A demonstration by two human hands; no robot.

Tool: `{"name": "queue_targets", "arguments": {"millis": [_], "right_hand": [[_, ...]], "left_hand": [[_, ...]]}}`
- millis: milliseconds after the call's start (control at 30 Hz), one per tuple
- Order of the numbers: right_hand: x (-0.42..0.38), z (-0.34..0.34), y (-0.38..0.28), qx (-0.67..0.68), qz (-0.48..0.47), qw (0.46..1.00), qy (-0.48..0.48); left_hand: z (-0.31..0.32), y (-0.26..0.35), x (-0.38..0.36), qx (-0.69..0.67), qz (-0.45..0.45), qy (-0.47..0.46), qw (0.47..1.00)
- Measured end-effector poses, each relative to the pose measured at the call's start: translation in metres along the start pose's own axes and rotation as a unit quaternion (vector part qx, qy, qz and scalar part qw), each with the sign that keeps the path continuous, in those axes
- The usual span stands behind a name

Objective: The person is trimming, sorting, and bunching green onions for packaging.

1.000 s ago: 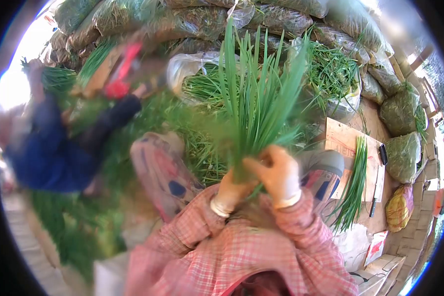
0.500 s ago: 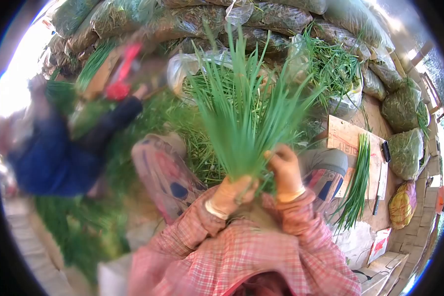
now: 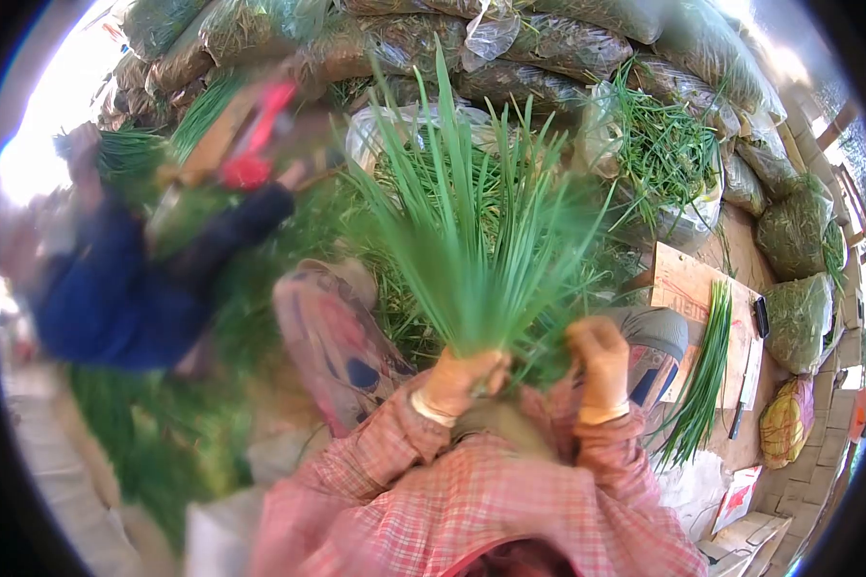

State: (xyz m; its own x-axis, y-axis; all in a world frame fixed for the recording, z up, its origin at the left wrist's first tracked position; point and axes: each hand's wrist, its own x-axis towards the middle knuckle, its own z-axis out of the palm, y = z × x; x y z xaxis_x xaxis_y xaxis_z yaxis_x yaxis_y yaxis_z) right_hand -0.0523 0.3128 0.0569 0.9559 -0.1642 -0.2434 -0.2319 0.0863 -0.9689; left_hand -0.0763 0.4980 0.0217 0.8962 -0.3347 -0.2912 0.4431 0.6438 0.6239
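Note:
My left hand, in an orange glove, is wrapped round the lower end of a bunch of garlic chives. The long flat leaves fan upward and away from me, partly blurred. To the right of the bunch, my right hand, gloved the same way, is closed in a pinch. Some blurred green leaves hang between the two hands and reach its fingertips. Exactly what those fingers grip is partly hidden.
On my right, a neat chive bundle lies over a wooden board, with a knife beside it. A bag of loose greens stands ahead. Stuffed plastic sacks line the back. A person in blue works at left.
My right hand has moved away from the bunch, to the right and slightly toward me, with green leaves trailing. The left hand keeps its hold. The whole view has shifted a little.

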Motion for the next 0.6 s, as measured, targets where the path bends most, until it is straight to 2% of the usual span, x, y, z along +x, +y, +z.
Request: {"name": "queue_targets", "arguments": {"millis": [33,133,200,233,267,333,433,533,567,600], "right_hand": [[-0.002,0.004,-0.011,0.003,-0.025,1.0,0.017],[0.001,0.034,-0.046,-0.1,-0.119,0.987,-0.028],[0.012,0.048,-0.046,-0.238,-0.167,0.955,-0.051],[0.012,0.056,-0.051,-0.277,-0.153,0.947,-0.051],[0.017,0.059,-0.043,-0.279,-0.139,0.947,-0.073],[0.021,0.061,-0.029,-0.244,-0.174,0.95,-0.083],[0.003,0.059,-0.023,-0.124,-0.147,0.978,-0.082],[-0.022,0.049,-0.032,-0.144,-0.207,0.954,-0.162],[-0.026,0.041,-0.018,-0.164,-0.264,0.923,-0.225],[-0.027,0.039,-0.01,-0.183,-0.319,0.885,-0.286]], "left_hand": [[0.0,-0.001,0.0,0.014,0.003,0.011,1.0],[0.005,0.002,0.001,0.064,0.008,0.01,0.998],[0.008,-0.001,0.0,0.066,0.026,0.033,0.997],[0.009,-0.001,-0.001,0.066,0.036,0.046,0.996],[0.012,0.0,-0.001,0.055,0.044,0.057,0.996],[0.019,0.005,-0.004,0.033,0.061,0.081,0.994],[0.017,0.018,-0.008,-0.011,0.067,0.029,0.997],[-0.008,0.012,-0.002,-0.065,0.049,0.019,0.997],[-0.004,0.012,-0.002,-0.035,0.063,0.093,0.993],[-0.009,0.013,-0.001,0.03,0.061,0.097,0.993]]}}
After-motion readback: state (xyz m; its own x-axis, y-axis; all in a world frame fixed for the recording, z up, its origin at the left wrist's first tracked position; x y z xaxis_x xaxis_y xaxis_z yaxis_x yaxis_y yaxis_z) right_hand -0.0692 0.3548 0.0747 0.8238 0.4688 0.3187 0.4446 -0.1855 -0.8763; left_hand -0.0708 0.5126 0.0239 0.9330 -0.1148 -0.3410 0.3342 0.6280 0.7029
